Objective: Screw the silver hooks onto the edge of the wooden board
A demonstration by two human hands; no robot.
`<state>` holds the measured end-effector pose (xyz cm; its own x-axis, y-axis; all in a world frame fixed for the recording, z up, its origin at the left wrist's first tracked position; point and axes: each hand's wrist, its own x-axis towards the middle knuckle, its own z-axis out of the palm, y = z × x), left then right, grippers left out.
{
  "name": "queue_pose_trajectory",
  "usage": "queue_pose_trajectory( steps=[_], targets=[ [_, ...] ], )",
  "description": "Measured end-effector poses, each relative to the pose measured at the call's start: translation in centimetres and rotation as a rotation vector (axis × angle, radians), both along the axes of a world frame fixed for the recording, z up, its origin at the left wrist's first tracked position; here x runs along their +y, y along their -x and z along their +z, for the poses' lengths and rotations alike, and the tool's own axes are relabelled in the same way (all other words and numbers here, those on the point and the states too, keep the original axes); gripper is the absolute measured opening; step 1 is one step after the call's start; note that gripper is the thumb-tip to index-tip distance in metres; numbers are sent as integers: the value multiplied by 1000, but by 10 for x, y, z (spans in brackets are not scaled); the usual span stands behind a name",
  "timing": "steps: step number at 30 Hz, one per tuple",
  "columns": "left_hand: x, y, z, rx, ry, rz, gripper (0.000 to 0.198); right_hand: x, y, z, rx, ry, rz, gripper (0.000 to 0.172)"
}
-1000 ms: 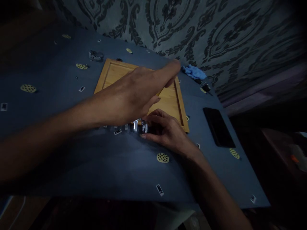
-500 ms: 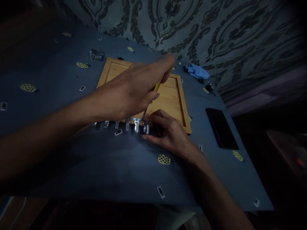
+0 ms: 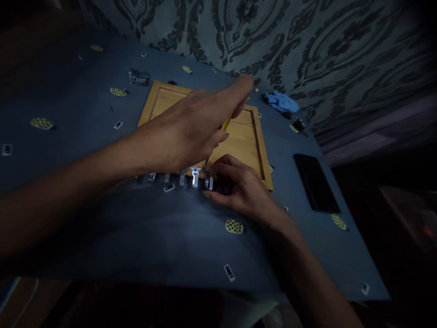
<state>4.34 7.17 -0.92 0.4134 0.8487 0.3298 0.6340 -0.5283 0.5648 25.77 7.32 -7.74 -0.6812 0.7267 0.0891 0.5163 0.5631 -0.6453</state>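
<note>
My left hand (image 3: 196,125) is closed round the yellow handle of a screwdriver (image 3: 226,124). The thin shaft slants down to the near edge of a framed wooden board (image 3: 239,139), where its tip meets the metal hooks. Several silver hooks (image 3: 195,177) line that edge, the left ones partly behind my left wrist. With thumb and fingers, my right hand (image 3: 244,187) pinches the rightmost metal hook (image 3: 209,182) against the board's edge. Whether a screw sits under the tip is too small to tell.
A black phone (image 3: 316,182) lies to the right. Behind the board's right corner are a crumpled blue glove or cloth (image 3: 282,101) and a small dark object (image 3: 298,124). Another metal hook (image 3: 139,77) and a tiny screw-like piece (image 3: 111,109) lie at back left. A patterned wall (image 3: 239,36) rises behind.
My left hand on the screwdriver has shifted very slightly up and right. My right hand keeps its hold on the hook, and the board stays in place.
</note>
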Motion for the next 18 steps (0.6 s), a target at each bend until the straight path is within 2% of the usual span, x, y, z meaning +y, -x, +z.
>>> queue_pose_trajectory(
  steps=[6,12,18],
  targets=[
    [-1,0,1,11,14,-15,29,1,-2,-2,-8,-8,12,38],
    [-3,-1,3,44,7,11,29,1,-6,-5,42,-38,-16,64],
    [-1,0,2,67,-3,0,25,1,-5,-5,23,-19,-6,53]
  ],
)
